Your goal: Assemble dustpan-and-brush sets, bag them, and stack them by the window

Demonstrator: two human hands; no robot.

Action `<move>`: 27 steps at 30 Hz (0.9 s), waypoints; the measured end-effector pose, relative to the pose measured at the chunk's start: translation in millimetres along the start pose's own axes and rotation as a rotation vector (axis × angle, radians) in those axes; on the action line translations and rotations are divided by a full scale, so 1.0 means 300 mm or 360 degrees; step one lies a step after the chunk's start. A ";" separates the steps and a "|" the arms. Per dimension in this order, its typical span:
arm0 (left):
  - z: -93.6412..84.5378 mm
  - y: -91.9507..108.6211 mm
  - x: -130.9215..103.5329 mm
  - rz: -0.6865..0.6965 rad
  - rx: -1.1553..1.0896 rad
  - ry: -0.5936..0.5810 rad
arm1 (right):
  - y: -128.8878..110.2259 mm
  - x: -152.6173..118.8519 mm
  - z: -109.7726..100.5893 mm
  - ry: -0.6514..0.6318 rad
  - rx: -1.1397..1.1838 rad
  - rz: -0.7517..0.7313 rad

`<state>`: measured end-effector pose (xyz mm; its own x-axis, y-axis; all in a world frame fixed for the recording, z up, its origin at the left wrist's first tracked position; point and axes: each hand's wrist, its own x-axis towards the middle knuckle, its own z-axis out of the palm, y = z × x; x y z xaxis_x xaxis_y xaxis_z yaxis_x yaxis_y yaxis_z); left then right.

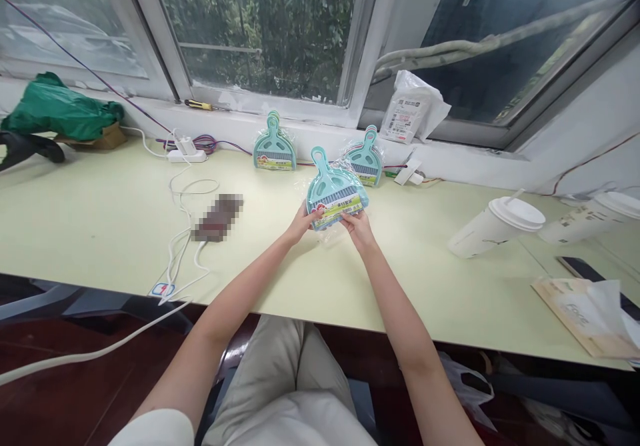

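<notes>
A teal mini dustpan and brush set point(334, 189) in clear plastic wrap is held above the table, handle pointing up and away from me. My left hand point(301, 223) grips its lower left corner, and my right hand point(358, 226) pinches the lower right edge, thumbs on the printed label. Behind it, a stack of similar dustpan sets point(367, 156) leans against the wall, partly hidden by the held one. Another stack of dustpan sets point(274, 146) leans there farther left.
On the pale table point(125, 233) lie a power strip point(187, 153) and white cables at left, beside a blurred dark object point(219, 218). Right are lidded cups point(495, 226), a phone point(583, 267) and a paper packet point(585, 316). A screwdriver point(200, 105) rests on the sill.
</notes>
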<state>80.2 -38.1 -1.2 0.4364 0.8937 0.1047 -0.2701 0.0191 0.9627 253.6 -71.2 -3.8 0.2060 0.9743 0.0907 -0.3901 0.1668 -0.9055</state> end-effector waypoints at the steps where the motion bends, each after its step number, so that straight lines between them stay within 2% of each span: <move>1: -0.004 0.004 0.001 -0.0010 -0.0031 -0.0006 | -0.002 0.003 -0.006 0.0000 -0.0031 0.0010; 4: -0.028 0.022 0.007 -0.0014 -0.0092 0.0072 | -0.025 0.011 -0.044 -0.0072 -0.0320 0.0128; 6: -0.054 0.034 0.013 -0.0014 -0.0117 0.0146 | -0.049 0.010 -0.076 -0.0071 -0.0722 0.0099; 8: -0.081 0.041 0.020 -0.0037 -0.0164 0.0207 | -0.070 0.002 -0.098 0.0002 -0.1231 -0.0225; 10: -0.102 0.042 0.026 -0.0084 -0.0240 0.0266 | -0.080 -0.009 -0.103 0.0022 -0.1694 -0.0730; 11: -0.109 0.040 0.028 -0.0115 -0.0277 0.0281 | -0.079 -0.014 -0.099 -0.0032 -0.1882 -0.0956; 13: -0.117 0.032 0.031 -0.0154 -0.0330 0.0275 | -0.066 -0.020 -0.087 -0.0179 -0.2146 -0.1252; 15: -0.119 0.022 0.032 -0.0154 -0.0333 0.0214 | -0.044 -0.019 -0.078 -0.0210 -0.2269 -0.1388; 18: -0.121 0.008 0.030 -0.0175 -0.0308 0.0144 | -0.015 -0.008 -0.083 -0.0098 -0.2273 -0.1453; 21: -0.129 -0.002 0.026 -0.0289 -0.0237 0.0167 | -0.008 0.006 -0.109 -0.0117 -0.2151 -0.1394; 24: -0.136 -0.006 0.022 -0.0396 -0.0149 0.0186 | -0.024 0.011 -0.138 -0.0010 -0.2044 -0.1279; 27: -0.139 0.004 0.020 -0.0380 -0.0215 0.0307 | -0.042 0.006 -0.143 -0.0035 -0.2072 -0.1219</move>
<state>46.6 -14.1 -9.9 0.3339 0.9250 -0.1812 -0.2967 0.2856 0.9113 297.4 -78.0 -10.1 -0.0323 0.7205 0.6927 0.8489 0.3856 -0.3615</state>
